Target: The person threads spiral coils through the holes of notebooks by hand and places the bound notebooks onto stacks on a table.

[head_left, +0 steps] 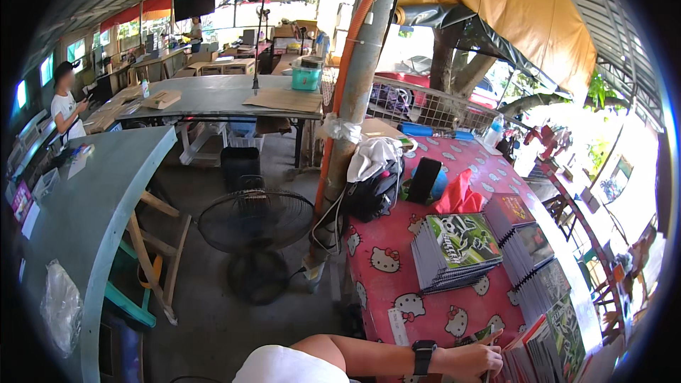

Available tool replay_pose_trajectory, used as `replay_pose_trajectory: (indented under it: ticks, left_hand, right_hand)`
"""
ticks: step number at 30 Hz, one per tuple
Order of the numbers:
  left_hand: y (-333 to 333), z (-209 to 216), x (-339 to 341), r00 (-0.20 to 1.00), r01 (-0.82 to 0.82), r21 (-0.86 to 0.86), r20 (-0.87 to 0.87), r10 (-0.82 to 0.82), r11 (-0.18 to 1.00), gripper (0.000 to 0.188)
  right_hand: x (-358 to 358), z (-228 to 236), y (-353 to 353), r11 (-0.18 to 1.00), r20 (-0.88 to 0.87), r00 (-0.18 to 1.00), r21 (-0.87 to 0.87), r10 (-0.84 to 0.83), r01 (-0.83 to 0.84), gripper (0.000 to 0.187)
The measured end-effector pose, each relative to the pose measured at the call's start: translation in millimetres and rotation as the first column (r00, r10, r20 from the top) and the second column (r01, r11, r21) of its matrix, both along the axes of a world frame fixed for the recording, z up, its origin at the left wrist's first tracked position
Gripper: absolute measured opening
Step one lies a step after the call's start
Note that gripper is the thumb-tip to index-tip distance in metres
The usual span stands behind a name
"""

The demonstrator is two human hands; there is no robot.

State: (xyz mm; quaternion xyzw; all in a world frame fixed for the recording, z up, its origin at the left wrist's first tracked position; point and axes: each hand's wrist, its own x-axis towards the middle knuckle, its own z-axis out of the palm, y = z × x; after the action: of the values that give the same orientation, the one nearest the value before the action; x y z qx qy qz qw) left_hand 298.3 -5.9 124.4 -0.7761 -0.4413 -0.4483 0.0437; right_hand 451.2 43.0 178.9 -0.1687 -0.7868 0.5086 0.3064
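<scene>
My left hand (477, 359), with a dark watch (423, 357) on its wrist, reaches across the lower edge over the pink table (376, 291). One finger sticks out while the others are bent inward; whatever they may hold is hidden. Just to the right of it stand several spiral notebooks (543, 354) with red and green covers. A neat stack of notebooks (461, 245) with a green picture cover lies farther up the table. Along the right side runs a row of more spiral notebooks (533, 248). My right hand is out of view.
A black stand fan (255, 223) stands left of the pink table, beside a grey post (355, 92). Behind the notebooks are a phone (425, 180), red cloth (461, 195) and a black bag (376, 188). A grey-green table (120, 191) fills the left; a person (65, 103) stands beyond it.
</scene>
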Motion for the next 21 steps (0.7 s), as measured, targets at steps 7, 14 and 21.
replay_pose_trajectory:
  ticks: [7,14,21]
  left_hand:
    - [3,-2,1,0.990,0.057,-0.032,0.134,-0.053,0.998,0.034]
    - [-2,9,-9,0.984,-0.003,-0.060,0.179,0.014,0.998,0.040]
    - [8,-3,-12,0.958,0.076,-0.188,0.285,-0.019,0.979,0.067]
  right_hand:
    - [-1,0,0,1.000,-0.005,1.000,0.019,0.005,-0.005,0.046]
    - [-1,2,2,0.999,-0.017,1.000,0.037,-0.011,0.012,0.046]
    - [0,3,6,0.999,-0.016,1.000,0.050,-0.018,0.019,0.045]
